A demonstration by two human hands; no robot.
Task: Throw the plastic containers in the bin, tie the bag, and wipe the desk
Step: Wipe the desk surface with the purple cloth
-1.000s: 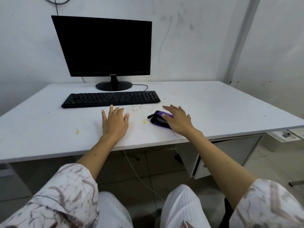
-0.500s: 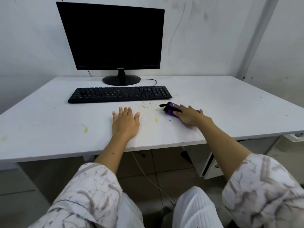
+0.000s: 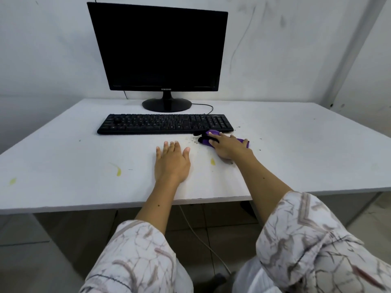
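Note:
A purple and black cloth (image 3: 211, 135) lies on the white desk (image 3: 296, 149), just in front of the keyboard's right end. My right hand (image 3: 228, 146) presses flat on the cloth, covering most of it. My left hand (image 3: 171, 161) rests palm down on the desk, fingers spread, holding nothing. Crumbs (image 3: 191, 141) are scattered between the hands, and yellow smears (image 3: 212, 161) mark the desk near the front. No plastic containers or bin are in view.
A black keyboard (image 3: 165, 124) sits directly behind the hands, and a black monitor (image 3: 160, 49) stands behind it against the wall. More yellow stains (image 3: 117, 170) lie at the desk's left front. A cable (image 3: 203, 237) hangs under the desk.
My right hand has pushed the cloth away from me, from near the desk's front toward the keyboard's right end. The left hand has stayed flat on the desk.

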